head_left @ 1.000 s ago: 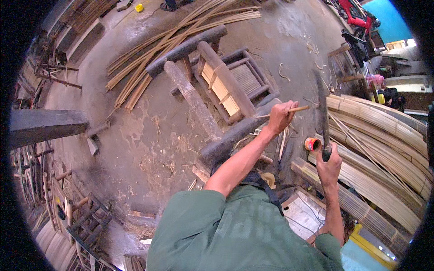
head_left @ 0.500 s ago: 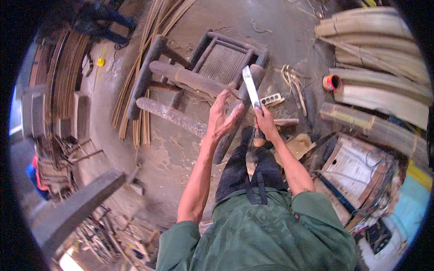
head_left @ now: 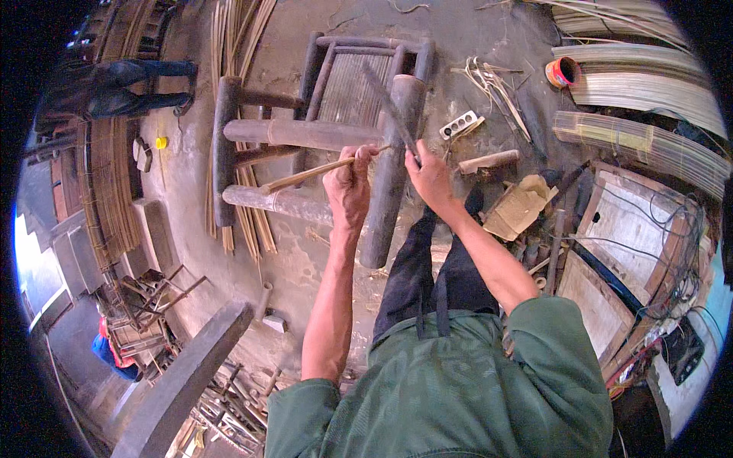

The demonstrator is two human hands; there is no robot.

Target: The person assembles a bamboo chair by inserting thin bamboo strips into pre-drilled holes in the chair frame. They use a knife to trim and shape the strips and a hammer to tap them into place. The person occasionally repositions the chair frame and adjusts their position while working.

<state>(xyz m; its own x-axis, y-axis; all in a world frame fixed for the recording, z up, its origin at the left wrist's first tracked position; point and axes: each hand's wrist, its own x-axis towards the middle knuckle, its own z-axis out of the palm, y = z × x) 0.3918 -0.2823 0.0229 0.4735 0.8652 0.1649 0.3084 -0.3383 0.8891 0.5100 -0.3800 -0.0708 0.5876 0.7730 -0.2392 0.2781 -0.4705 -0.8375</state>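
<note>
My left hand [head_left: 349, 187] is closed round a thin bamboo stick [head_left: 305, 175]. The stick's short tip points right, toward a thick post of the bamboo chair frame [head_left: 397, 168]; its long end slants down to the left over the frame's lower rail. In my right hand [head_left: 432, 182] is a long-bladed knife [head_left: 393, 107], its narrow dark blade angled up and left across the post. Blade and stick tip are close together; I cannot tell whether they touch. Behind the rails shows the frame's slatted panel [head_left: 353, 85].
A power strip [head_left: 461, 125], bamboo strips [head_left: 500, 95] and torn cardboard [head_left: 521, 208] lie right of the frame. Bundled slats [head_left: 649, 88] and a red can [head_left: 561, 72] stand farther right. Long strips [head_left: 229, 46] lie left; another person's legs [head_left: 153, 85] show far left.
My left hand has gone from loosely spread to closed, and the bamboo stick now shows in it. The knife has turned from its bright flat side to a narrow dark edge, moving slightly left.
</note>
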